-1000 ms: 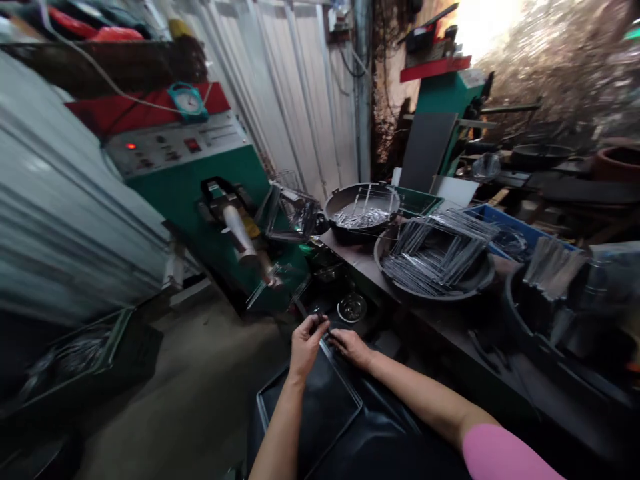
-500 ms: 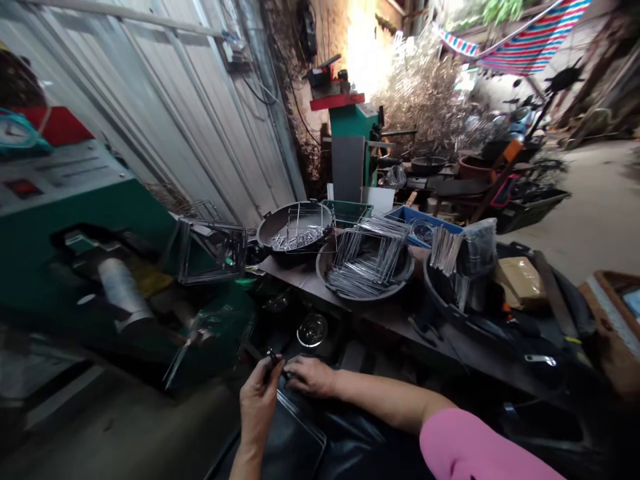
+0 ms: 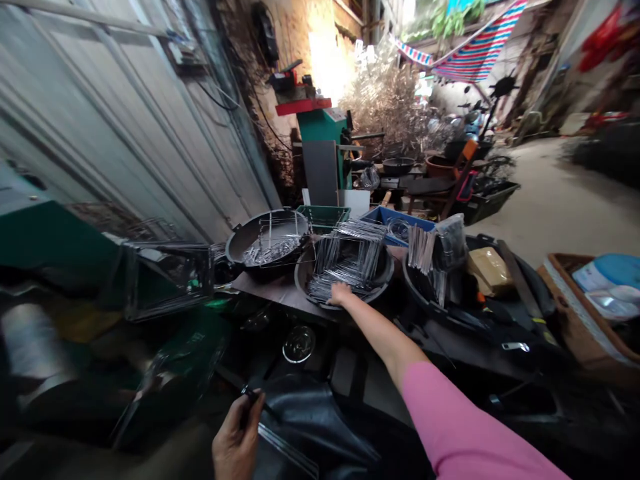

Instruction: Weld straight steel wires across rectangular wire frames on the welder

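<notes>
My left hand [image 3: 236, 437] is closed, thumb against fingers, around a small dark object [image 3: 249, 392] whose tip sticks out above the fist; its kind does not show. Just right of that hand, thin straight metal rods [image 3: 289, 451] lie over dark, shiny sheeting [image 3: 310, 413] across my lap. My right arm stretches forward, and my right hand [image 3: 341, 294] is at the near rim of a dark round basin [image 3: 300, 283]. Bent wire pieces [image 3: 350, 257] are heaped in it. The right fingertips touch or hover at the wires; blur hides their grip.
Left of that basin stands another round pan [image 3: 235, 243] with small metal parts. To the right, a black tub [image 3: 420, 293] holds wire bundles and a tan packet [image 3: 493, 270]. A wire-frame stack [image 3: 167, 280] stands at left, a brown basket [image 3: 575, 307] far right.
My right hand has left my left hand and reached forward to the basin of wires. My left hand keeps hold of the dark object. The view has swung right.
</notes>
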Motion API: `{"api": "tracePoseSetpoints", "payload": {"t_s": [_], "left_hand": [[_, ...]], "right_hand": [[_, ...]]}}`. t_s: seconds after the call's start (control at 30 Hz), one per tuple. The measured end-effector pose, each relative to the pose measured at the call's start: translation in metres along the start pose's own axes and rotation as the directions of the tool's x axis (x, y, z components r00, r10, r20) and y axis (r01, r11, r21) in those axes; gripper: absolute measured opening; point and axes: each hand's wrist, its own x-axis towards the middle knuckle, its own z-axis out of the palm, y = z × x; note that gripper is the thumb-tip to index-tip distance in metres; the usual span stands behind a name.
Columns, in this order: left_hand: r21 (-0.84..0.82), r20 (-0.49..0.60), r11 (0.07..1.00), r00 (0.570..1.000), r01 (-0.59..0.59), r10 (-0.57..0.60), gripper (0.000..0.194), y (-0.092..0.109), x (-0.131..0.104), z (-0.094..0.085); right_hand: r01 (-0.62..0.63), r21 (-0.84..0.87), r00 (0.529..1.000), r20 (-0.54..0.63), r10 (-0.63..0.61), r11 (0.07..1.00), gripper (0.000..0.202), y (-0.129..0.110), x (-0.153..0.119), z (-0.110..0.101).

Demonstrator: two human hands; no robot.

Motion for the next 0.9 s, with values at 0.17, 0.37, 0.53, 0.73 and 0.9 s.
{"api": "tracePoseSetpoints", "payload": {"t_s": [0.17, 0.37, 0.53, 0.73, 0.9], "left_hand": [[-0.032, 0.023, 0.999, 0.999, 0.035, -0.034, 0.035, 0.002, 0.002, -0.004], [-0.017, 0.002, 0.994, 0.994, 0.112, -0.112, 0.04, 0.012, 0.002, -0.002], [0.009, 0.018, 0.996, 0.996, 0.092, -0.092, 0.034, 0.015, -0.001, 0.0], [0.024, -0.004, 0.999, 1.0, 0.029, -0.029, 0.028, 0.017, -0.002, -0.001], [0.03, 0.017, 0.999, 1.0, 0.018, -0.019, 0.028, 0.017, -0.003, -0.001]], "right_hand": [[-0.049, -0.094, 0.998, 0.035, 0.052, 0.994, 0.031, -0.011, 0.012, 0.02], [0.014, -0.116, 0.999, 0.046, -0.009, 0.993, 0.03, -0.017, 0.006, 0.01], [0.205, -0.098, 0.978, -0.009, -0.207, 0.974, 0.031, 0.027, -0.049, -0.015], [0.322, -0.178, 0.939, 0.186, -0.29, 0.93, 0.02, 0.116, -0.1, -0.03], [0.27, -0.314, 0.961, 0.148, -0.234, 0.91, 0.026, 0.136, -0.096, -0.01]]}}
